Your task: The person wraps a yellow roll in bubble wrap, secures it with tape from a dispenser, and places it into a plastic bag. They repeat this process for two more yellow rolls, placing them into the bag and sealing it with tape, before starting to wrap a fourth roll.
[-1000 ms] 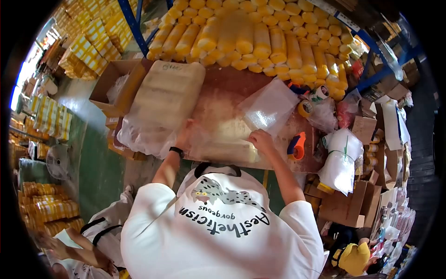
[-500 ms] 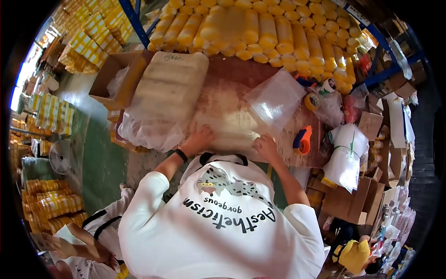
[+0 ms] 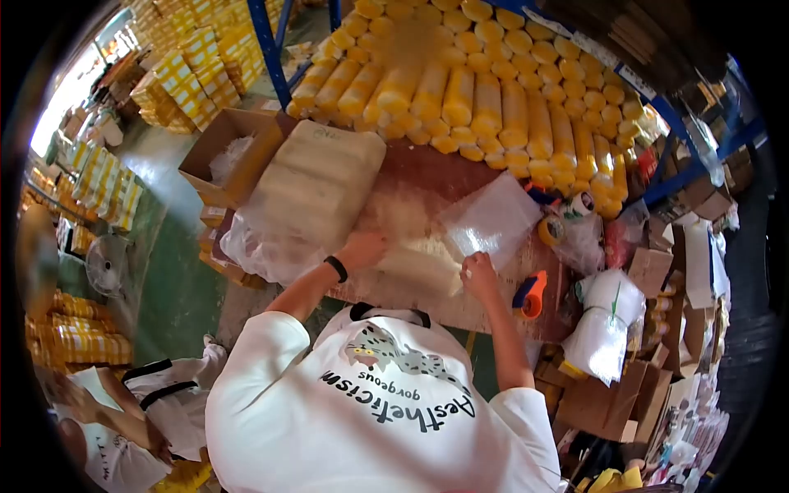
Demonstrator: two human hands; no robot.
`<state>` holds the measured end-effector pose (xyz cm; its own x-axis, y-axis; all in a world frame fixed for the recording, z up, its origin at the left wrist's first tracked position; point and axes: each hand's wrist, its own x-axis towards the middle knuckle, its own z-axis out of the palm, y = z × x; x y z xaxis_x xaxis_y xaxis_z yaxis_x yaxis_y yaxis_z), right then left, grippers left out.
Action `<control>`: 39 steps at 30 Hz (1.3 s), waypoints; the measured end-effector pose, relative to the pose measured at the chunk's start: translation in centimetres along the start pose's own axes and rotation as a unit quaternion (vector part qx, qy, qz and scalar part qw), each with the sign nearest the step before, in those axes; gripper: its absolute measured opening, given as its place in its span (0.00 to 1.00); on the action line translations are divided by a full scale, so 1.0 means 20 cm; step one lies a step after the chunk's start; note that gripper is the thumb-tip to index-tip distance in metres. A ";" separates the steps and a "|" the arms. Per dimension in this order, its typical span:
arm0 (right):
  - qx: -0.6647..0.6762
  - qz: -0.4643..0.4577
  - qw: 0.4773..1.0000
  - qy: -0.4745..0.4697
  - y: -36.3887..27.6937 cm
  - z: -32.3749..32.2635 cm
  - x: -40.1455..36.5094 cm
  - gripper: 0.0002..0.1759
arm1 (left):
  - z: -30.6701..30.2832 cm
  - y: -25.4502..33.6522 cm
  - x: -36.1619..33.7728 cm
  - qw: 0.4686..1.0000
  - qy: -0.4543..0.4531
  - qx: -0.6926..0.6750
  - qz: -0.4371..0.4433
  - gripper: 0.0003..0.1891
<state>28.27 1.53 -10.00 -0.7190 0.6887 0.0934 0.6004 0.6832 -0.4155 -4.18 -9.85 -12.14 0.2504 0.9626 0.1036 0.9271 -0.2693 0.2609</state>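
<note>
A sheet of clear plastic point(image 3: 421, 267) lies between my hands near the front edge of the reddish table. At its left end is my left hand point(image 3: 364, 249), with a black band on the wrist and the fingers drawn together at the plastic. My right hand point(image 3: 481, 275) pinches the right end of the sheet, its fingers curled. Beyond the right hand lies a flat stack of clear plastic bags point(image 3: 493, 215). Left of my left hand rests a large plastic-wrapped pack of rolls point(image 3: 325, 177), its loose film bunched toward me.
Yellow-ended rolls point(image 3: 485, 107) are piled along the back. An orange and blue tape dispenser point(image 3: 531, 294) lies at right, beside tape rolls point(image 3: 551, 230) and a white wrapped bundle point(image 3: 606, 320). An open cardboard box point(image 3: 230, 156) stands at left. Another person point(image 3: 123, 423) is at lower left.
Both hands have lifted slightly away from my body, and the right fingers have curled in on the plastic. My view has tilted, so the table sits lower.
</note>
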 end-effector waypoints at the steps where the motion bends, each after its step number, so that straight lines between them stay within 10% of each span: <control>1: 0.017 0.010 0.999 -0.044 -0.04 -0.02 -0.02 0.12 | -0.01 0.02 -0.03 0.999 -0.032 0.007 -0.007 0.06; 5: -0.042 0.007 0.997 -0.070 -0.11 0.03 -0.03 0.31 | 0.11 0.01 -0.07 0.999 -0.007 0.031 0.041 0.07; 7: -0.043 0.017 0.998 -0.043 -0.12 0.07 -0.03 0.32 | -0.16 0.18 -0.01 0.976 -0.170 0.034 -0.133 0.11; 13: 0.033 0.015 0.999 -0.027 -0.05 0.12 0.02 0.18 | 0.17 -0.01 -0.03 0.979 0.178 0.046 0.089 0.14; 16: -0.091 0.020 0.992 -0.090 -0.08 0.14 0.04 0.20 | 0.01 0.06 -0.03 0.994 -0.015 0.052 -0.094 0.11; 19: -0.062 -0.072 0.994 -0.059 -0.25 0.16 0.08 0.24 | 0.05 0.08 -0.02 0.991 -0.019 0.068 -0.113 0.08; 33: 0.377 -0.030 0.919 0.111 -0.46 -0.04 0.27 0.03 | -0.71 0.57 0.21 0.941 0.271 0.175 0.099 0.08; 39: 0.541 0.091 0.819 0.167 -0.14 0.34 0.09 0.08 | -0.98 0.57 0.13 0.954 0.281 -0.070 0.076 0.20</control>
<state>22.96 -0.83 -14.87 -0.4073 0.9070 0.1073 -0.1052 0.0702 -0.9920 1.50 -10.91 9.88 0.1530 0.7545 0.6382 0.8360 -0.4432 0.3236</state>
